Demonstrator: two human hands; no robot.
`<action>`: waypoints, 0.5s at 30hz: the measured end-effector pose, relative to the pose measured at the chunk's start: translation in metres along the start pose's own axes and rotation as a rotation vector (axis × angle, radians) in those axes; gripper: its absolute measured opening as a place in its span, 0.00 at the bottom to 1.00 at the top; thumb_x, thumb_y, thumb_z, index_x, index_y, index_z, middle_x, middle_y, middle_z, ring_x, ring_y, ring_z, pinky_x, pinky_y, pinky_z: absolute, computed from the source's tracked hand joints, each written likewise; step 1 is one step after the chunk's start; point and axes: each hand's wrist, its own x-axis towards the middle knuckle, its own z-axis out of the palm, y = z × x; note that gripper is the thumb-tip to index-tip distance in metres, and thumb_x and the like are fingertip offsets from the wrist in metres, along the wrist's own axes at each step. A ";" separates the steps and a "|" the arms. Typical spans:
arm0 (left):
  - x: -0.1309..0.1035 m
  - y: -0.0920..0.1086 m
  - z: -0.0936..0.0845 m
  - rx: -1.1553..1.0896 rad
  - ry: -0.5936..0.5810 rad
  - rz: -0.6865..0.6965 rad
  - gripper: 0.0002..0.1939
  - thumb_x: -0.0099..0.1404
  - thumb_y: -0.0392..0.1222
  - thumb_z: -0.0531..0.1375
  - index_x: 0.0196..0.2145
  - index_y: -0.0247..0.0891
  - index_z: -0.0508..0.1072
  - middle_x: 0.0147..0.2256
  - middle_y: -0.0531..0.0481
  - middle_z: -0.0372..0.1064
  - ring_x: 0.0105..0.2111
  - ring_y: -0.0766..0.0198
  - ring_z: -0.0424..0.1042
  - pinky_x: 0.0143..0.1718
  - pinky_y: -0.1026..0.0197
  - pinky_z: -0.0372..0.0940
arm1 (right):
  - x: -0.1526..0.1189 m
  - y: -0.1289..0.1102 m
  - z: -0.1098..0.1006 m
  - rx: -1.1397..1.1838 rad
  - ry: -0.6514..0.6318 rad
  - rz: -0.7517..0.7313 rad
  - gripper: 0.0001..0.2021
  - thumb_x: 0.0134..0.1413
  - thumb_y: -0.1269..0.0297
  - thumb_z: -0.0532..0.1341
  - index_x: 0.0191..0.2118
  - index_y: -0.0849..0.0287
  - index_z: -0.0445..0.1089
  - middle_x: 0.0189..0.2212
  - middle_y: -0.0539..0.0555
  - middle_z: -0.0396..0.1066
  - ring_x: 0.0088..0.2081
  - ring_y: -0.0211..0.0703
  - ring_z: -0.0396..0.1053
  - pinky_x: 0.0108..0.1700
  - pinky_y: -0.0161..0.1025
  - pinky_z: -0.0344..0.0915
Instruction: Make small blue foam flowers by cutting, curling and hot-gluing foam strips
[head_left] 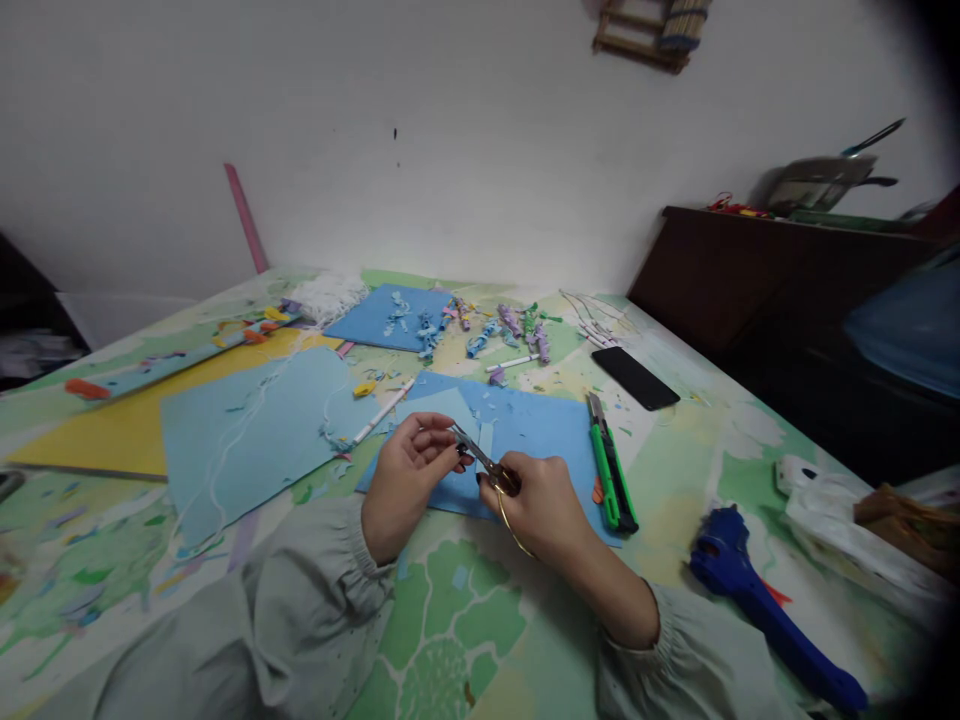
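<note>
Gold-handled scissors are gripped in my right hand, their blades pointing up and left. My left hand is closed in a pinch at the blade tips; whatever sits between its fingers is too small to make out. Under both hands lies a blue foam sheet, with a smaller light blue piece and a narrow light blue strip on it. A green utility knife rests on the sheet's right side, beyond my right hand.
Large light blue and yellow sheets lie left. Rolled, tied coloured pieces and a blue sheet sit at the back. A black phone, a blue glue gun and a white plastic bag are right.
</note>
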 end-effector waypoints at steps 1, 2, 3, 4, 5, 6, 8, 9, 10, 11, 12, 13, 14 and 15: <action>0.000 0.000 0.000 -0.001 -0.002 -0.005 0.16 0.49 0.35 0.63 0.36 0.34 0.62 0.26 0.56 0.67 0.24 0.68 0.71 0.30 0.63 0.66 | 0.000 0.000 0.000 0.002 0.001 -0.003 0.11 0.46 0.62 0.58 0.18 0.60 0.62 0.15 0.49 0.64 0.18 0.32 0.54 0.24 0.31 0.46; 0.000 0.000 0.000 -0.001 -0.001 -0.007 0.16 0.49 0.34 0.63 0.36 0.34 0.62 0.26 0.56 0.66 0.24 0.68 0.71 0.30 0.63 0.66 | 0.000 0.000 0.000 0.003 0.003 -0.005 0.11 0.46 0.62 0.58 0.18 0.60 0.62 0.15 0.49 0.64 0.18 0.32 0.54 0.24 0.31 0.46; 0.000 0.000 0.000 -0.001 0.002 -0.005 0.16 0.49 0.34 0.63 0.36 0.34 0.62 0.26 0.56 0.66 0.24 0.68 0.71 0.30 0.64 0.65 | 0.000 0.000 0.000 0.001 0.005 -0.006 0.11 0.45 0.62 0.58 0.18 0.60 0.62 0.15 0.49 0.64 0.18 0.32 0.54 0.24 0.31 0.46; 0.000 -0.001 -0.001 0.000 0.003 -0.003 0.17 0.49 0.34 0.63 0.36 0.34 0.62 0.26 0.56 0.66 0.24 0.68 0.71 0.29 0.64 0.65 | 0.000 0.000 0.000 -0.001 0.006 -0.006 0.11 0.45 0.62 0.58 0.18 0.60 0.62 0.15 0.49 0.64 0.18 0.32 0.54 0.24 0.31 0.46; 0.000 -0.001 -0.001 0.001 0.005 0.000 0.17 0.49 0.34 0.63 0.36 0.34 0.62 0.26 0.56 0.66 0.24 0.69 0.70 0.29 0.64 0.65 | 0.000 0.000 0.000 -0.003 0.006 -0.004 0.10 0.45 0.62 0.58 0.18 0.60 0.62 0.15 0.48 0.64 0.18 0.32 0.54 0.24 0.31 0.46; 0.000 -0.002 -0.001 0.002 0.007 0.005 0.17 0.49 0.34 0.63 0.37 0.34 0.62 0.26 0.56 0.66 0.24 0.69 0.70 0.29 0.64 0.65 | 0.000 0.000 0.000 -0.005 0.008 0.000 0.10 0.45 0.63 0.58 0.18 0.60 0.62 0.15 0.49 0.64 0.18 0.32 0.54 0.24 0.31 0.47; 0.000 -0.003 -0.002 0.003 0.011 0.013 0.17 0.50 0.34 0.62 0.37 0.34 0.62 0.26 0.56 0.66 0.24 0.69 0.70 0.29 0.65 0.65 | 0.000 0.000 0.000 -0.009 0.009 -0.001 0.10 0.45 0.63 0.58 0.18 0.60 0.63 0.15 0.49 0.64 0.18 0.32 0.55 0.24 0.31 0.47; 0.000 -0.003 -0.002 0.003 0.014 0.014 0.16 0.50 0.34 0.62 0.37 0.34 0.62 0.26 0.56 0.66 0.24 0.70 0.70 0.29 0.65 0.65 | 0.001 0.000 0.000 -0.009 0.009 -0.005 0.10 0.45 0.63 0.58 0.18 0.60 0.63 0.15 0.49 0.64 0.18 0.32 0.55 0.24 0.31 0.47; 0.001 -0.004 -0.002 0.002 0.017 0.014 0.17 0.50 0.34 0.62 0.37 0.34 0.62 0.26 0.56 0.66 0.24 0.70 0.70 0.29 0.65 0.65 | 0.001 0.001 0.000 -0.009 0.008 -0.011 0.10 0.45 0.63 0.58 0.18 0.60 0.63 0.15 0.49 0.64 0.18 0.32 0.55 0.24 0.31 0.47; 0.001 -0.004 -0.002 0.001 0.020 0.012 0.17 0.50 0.34 0.62 0.37 0.34 0.62 0.27 0.56 0.66 0.24 0.70 0.70 0.29 0.65 0.65 | 0.001 0.001 0.000 -0.009 0.008 -0.016 0.10 0.45 0.63 0.58 0.18 0.60 0.63 0.15 0.49 0.64 0.18 0.32 0.55 0.24 0.31 0.47; 0.001 -0.004 -0.002 0.000 0.021 0.008 0.17 0.50 0.34 0.63 0.37 0.35 0.62 0.27 0.56 0.66 0.24 0.70 0.70 0.29 0.65 0.65 | 0.001 0.001 0.001 -0.009 0.007 -0.020 0.10 0.46 0.63 0.58 0.19 0.60 0.63 0.15 0.49 0.64 0.18 0.32 0.55 0.24 0.31 0.47; 0.002 -0.004 -0.002 -0.001 0.023 0.005 0.17 0.50 0.34 0.63 0.37 0.35 0.62 0.27 0.56 0.66 0.24 0.69 0.70 0.29 0.65 0.64 | 0.001 0.001 0.001 -0.010 0.005 -0.021 0.10 0.46 0.63 0.58 0.19 0.60 0.63 0.15 0.49 0.64 0.18 0.32 0.55 0.24 0.31 0.47; 0.002 -0.004 -0.002 -0.001 0.027 0.004 0.17 0.50 0.34 0.63 0.37 0.35 0.62 0.27 0.56 0.66 0.25 0.69 0.70 0.29 0.65 0.64 | 0.000 0.001 0.001 -0.013 0.005 -0.019 0.10 0.46 0.63 0.58 0.19 0.60 0.64 0.15 0.49 0.64 0.18 0.32 0.56 0.24 0.31 0.47; 0.002 -0.004 -0.002 -0.001 0.030 0.004 0.17 0.50 0.35 0.63 0.37 0.35 0.62 0.27 0.56 0.66 0.25 0.69 0.70 0.29 0.65 0.64 | 0.000 0.000 0.000 -0.016 0.004 -0.018 0.10 0.46 0.63 0.58 0.19 0.60 0.64 0.15 0.49 0.64 0.18 0.32 0.56 0.24 0.31 0.47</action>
